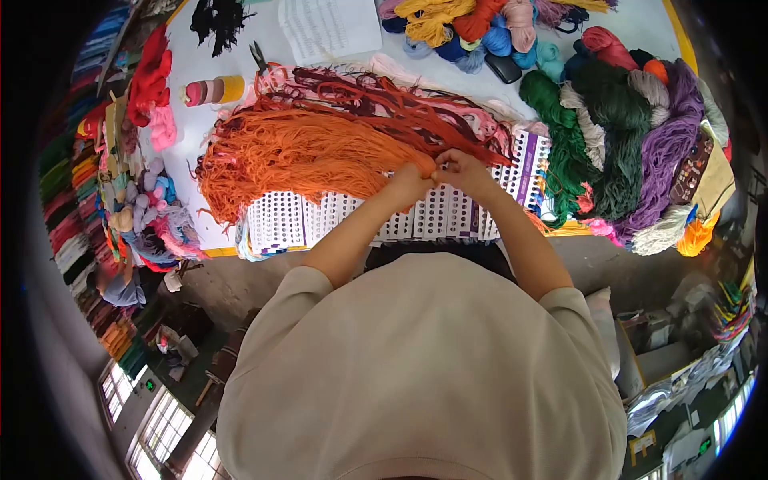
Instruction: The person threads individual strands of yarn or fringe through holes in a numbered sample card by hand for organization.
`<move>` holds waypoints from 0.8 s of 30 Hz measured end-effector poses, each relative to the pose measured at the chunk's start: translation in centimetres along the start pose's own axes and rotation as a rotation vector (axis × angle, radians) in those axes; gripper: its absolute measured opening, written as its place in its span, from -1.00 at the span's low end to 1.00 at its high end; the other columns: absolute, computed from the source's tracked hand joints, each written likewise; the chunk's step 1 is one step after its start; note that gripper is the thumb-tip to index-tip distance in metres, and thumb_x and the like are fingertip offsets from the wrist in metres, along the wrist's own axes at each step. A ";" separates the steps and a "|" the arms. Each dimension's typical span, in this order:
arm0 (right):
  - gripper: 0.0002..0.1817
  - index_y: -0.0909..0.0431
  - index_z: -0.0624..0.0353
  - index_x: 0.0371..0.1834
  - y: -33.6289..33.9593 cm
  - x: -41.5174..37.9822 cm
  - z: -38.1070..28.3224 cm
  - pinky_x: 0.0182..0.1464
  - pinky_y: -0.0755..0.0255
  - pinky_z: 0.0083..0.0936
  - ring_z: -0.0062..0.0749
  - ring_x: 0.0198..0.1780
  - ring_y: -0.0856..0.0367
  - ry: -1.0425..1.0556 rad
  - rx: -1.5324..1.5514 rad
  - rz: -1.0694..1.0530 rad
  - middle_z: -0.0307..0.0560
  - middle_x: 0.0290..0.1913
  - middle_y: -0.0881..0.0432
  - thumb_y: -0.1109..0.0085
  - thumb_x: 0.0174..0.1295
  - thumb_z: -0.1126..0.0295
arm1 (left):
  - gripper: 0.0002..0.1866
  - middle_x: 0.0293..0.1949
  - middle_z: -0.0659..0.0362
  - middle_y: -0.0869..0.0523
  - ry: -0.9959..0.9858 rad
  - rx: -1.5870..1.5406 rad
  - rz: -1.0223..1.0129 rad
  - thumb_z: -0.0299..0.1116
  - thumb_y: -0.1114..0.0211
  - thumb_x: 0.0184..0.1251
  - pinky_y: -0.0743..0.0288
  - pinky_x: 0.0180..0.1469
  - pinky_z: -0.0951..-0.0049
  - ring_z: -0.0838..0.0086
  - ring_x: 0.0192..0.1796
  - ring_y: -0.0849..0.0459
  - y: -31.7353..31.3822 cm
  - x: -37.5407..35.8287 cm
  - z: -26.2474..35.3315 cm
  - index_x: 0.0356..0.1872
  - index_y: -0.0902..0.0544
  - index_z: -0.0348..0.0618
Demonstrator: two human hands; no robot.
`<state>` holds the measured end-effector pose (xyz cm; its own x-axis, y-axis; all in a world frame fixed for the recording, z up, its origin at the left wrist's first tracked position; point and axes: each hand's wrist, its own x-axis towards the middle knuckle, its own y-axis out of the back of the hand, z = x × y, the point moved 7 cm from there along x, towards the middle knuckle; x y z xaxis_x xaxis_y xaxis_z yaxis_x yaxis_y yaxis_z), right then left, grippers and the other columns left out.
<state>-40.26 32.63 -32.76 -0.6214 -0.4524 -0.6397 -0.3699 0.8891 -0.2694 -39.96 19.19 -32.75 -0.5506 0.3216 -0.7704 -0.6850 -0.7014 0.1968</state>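
A large bundle of orange thread (pixel 296 152) is spread over rows of white cards with punched holes (pixel 344 214), its gathered end pointing right. My left hand (pixel 410 186) is closed around that narrow end. Close beside it, my right hand (pixel 468 173) has its fingertips bent together at the tip of the orange thread, meeting the left fingers. The exact strands between the right fingertips are too small to make out. Behind the bundle, dark red and pink threads (pixel 384 96) lie across the cards, and a purple-striped card (pixel 528 166) shows at the right end.
Scissors (pixel 260 58) and thread spools (pixel 214 90) lie at the left, below black thread (pixel 218 24). A printed sheet (pixel 330 30) is at the back. Colourful skeins (pixel 480 28), a dark phone-like object (pixel 503 69), green skeins (pixel 612 120) and purple skeins (pixel 670 148) fill the right.
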 end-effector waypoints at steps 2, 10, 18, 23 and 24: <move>-0.61 -0.50 0.10 -0.08 0.3 -0.1 -0.4 -0.13 -0.47 -0.32 -0.15 -0.21 -0.64 0.152 -0.553 0.190 -0.03 -0.28 -0.66 -0.36 0.09 0.18 | -0.83 -0.43 0.17 -0.70 -0.024 0.075 0.118 -0.38 -0.19 0.25 -0.41 -0.50 0.54 0.56 -0.49 -0.58 2.9 0.2 -1.4 -0.22 -0.63 -0.24; -0.66 -0.50 0.12 -0.21 0.4 0.9 0.6 -0.17 -0.45 -0.34 -0.21 -0.23 -0.64 0.005 -0.681 0.256 -0.04 -0.33 -0.64 -0.39 0.03 0.23 | -0.84 -0.62 0.32 -0.41 -0.094 -1.155 0.286 -0.35 -0.11 0.37 0.01 -0.72 0.69 0.73 -0.70 -0.19 24.9 -11.9 -5.8 -0.45 -0.46 -0.05; -0.66 -0.50 0.14 -0.23 -0.9 -0.2 -0.7 -0.13 -0.48 -0.30 -0.14 -0.20 -0.64 0.040 -0.712 0.321 -0.04 -0.28 -0.65 -0.35 0.05 0.19 | -0.55 -0.17 0.04 -0.74 -0.059 -0.682 0.514 0.01 -0.03 0.48 -0.18 -0.68 0.65 0.70 -0.63 -0.31 22.9 -18.0 1.2 -0.10 -0.49 -0.27; -0.77 -0.51 0.21 -0.20 -6.3 -4.7 -10.2 -0.24 -0.38 -0.59 -0.60 -0.31 -0.49 0.304 -0.367 0.409 -0.23 -0.36 -0.58 -0.28 0.19 0.33 | -0.50 0.15 -0.04 -0.57 -0.485 -1.095 0.110 -0.02 -0.11 0.44 -0.57 -0.04 0.36 0.38 -0.08 -0.62 13.5 -16.9 8.1 0.09 -0.50 -0.31; -0.82 -0.52 0.19 -0.20 -7.5 -5.7 -12.1 -0.22 -0.37 -0.61 -0.63 -0.29 -0.50 0.359 -0.102 0.367 -0.26 -0.34 -0.59 -0.25 0.23 0.36 | -0.50 0.15 -0.04 -0.57 -0.512 -1.099 0.108 -0.02 -0.11 0.44 -0.57 -0.04 0.36 0.38 -0.08 -0.62 13.0 -17.3 8.8 0.09 -0.50 -0.31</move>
<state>-42.23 27.69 -18.38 -0.9138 -0.1238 -0.3869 -0.1379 0.9904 0.0086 -43.51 10.12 -11.53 -0.8744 0.2680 -0.4044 0.0083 -0.8252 -0.5648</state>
